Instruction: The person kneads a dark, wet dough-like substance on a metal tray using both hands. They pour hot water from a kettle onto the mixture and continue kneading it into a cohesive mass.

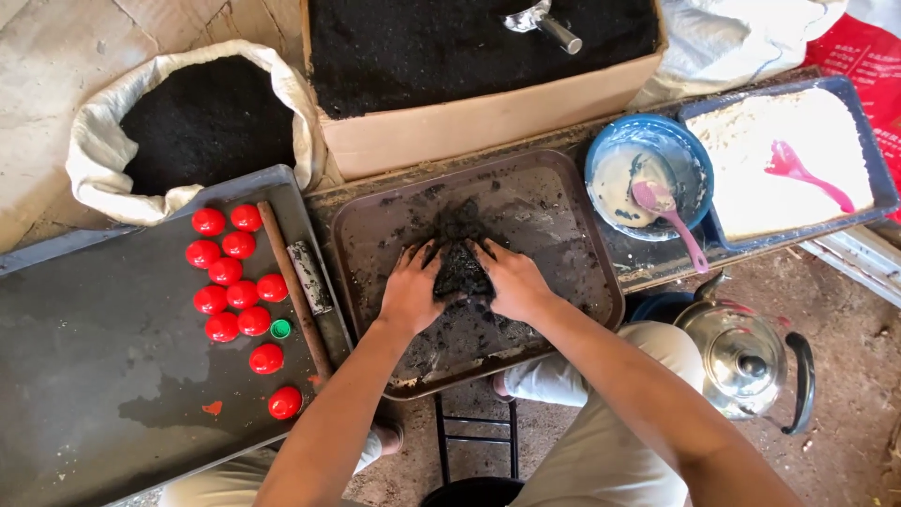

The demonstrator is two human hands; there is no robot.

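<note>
A lump of wet black powder mix (460,268) lies in the middle of a brown tray (572,202). My left hand (410,289) presses against the lump's left side, fingers spread flat. My right hand (511,280) presses on its right side the same way. Both hands cup the heap between them, and smears of black mix cover the tray floor around it.
Several red caps (235,274), a small green cap (281,329) and a wooden stick (293,286) lie on a grey board at left. A white sack (94,141) and a cardboard box (488,117) hold black powder. A blue bowl (694,155) with a pink spoon, a white-powder tray (854,89) and a metal kettle (746,357) sit right.
</note>
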